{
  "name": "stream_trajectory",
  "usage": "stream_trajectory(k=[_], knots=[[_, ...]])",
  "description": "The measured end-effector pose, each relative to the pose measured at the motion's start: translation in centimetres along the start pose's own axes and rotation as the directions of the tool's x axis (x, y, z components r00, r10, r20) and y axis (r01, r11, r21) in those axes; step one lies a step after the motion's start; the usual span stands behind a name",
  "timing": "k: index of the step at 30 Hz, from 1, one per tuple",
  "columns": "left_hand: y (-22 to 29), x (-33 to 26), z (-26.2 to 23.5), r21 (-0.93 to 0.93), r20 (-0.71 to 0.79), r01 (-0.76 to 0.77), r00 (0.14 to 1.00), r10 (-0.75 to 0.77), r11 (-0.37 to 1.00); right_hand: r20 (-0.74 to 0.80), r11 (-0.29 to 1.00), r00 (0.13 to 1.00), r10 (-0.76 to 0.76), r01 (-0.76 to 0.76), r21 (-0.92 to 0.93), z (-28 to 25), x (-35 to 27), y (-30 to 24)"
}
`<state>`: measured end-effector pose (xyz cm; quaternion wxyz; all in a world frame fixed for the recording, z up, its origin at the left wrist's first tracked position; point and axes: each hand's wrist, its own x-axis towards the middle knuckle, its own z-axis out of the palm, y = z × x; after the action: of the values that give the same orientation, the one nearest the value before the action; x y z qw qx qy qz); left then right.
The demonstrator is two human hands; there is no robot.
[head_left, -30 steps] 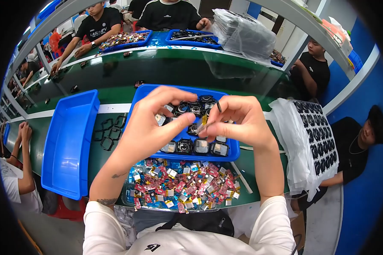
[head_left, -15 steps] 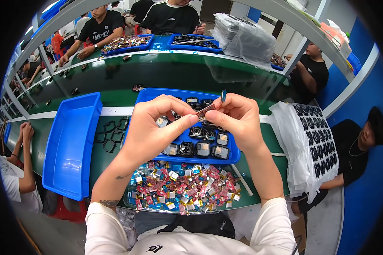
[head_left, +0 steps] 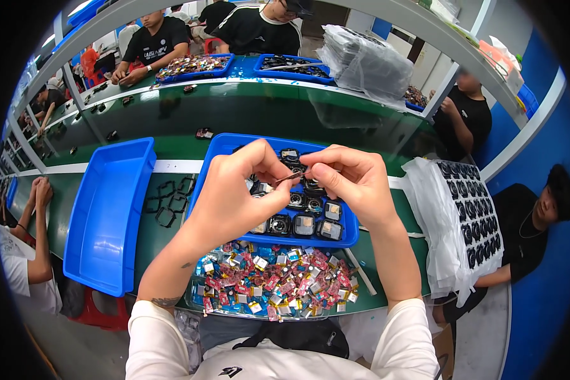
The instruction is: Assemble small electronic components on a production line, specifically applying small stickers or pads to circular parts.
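Note:
Above the blue tray (head_left: 278,240), a small reddish circuit board (head_left: 292,177) is seen almost edge-on between my two hands. My left hand (head_left: 237,183) pinches its near left end between thumb and forefinger. The thumb and fingertips of my right hand (head_left: 356,183) close on its other end. Beneath them the tray carries several black square watch housings (head_left: 304,224), some with pale blocks inside. My hands and wrists cover part of them. Closer to me, a clear tray holds a heap of red circuit boards with silver batteries (head_left: 275,278) and blue pieces.
An upright-edged blue bin (head_left: 107,218) stands at left, beside black frames (head_left: 166,201). A white-wrapped stack of black parts (head_left: 468,212) is on the right, near a seated person. Beyond the green belt (head_left: 253,111), co-workers sit by more trays. A pale strip (head_left: 361,272) lies beside the heap.
The circuit board has turned nearly edge-on and sits slightly lower between my fingers. A blue piece that stuck up by my right fingers no longer shows. Across the belt, a co-worker's hands have come together.

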<state>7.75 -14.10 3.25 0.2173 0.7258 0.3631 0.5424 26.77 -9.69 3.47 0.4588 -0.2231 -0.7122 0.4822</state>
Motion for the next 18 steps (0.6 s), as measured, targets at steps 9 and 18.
stream_trajectory(k=[9, 18], knots=[[-0.9, -0.2, -0.2, -0.348, 0.217, 0.410, 0.910, -0.353, 0.843, 0.017, 0.818, 0.914, -0.405, 0.370, -0.441, 0.8, 0.0, 0.4], [0.4, -0.5, -0.7, -0.281, 0.181, 0.318, 0.944, -0.276, 0.906, 0.007, 0.992, 0.997, -0.074, 0.073, 0.107, 0.2, -0.5, 0.0]])
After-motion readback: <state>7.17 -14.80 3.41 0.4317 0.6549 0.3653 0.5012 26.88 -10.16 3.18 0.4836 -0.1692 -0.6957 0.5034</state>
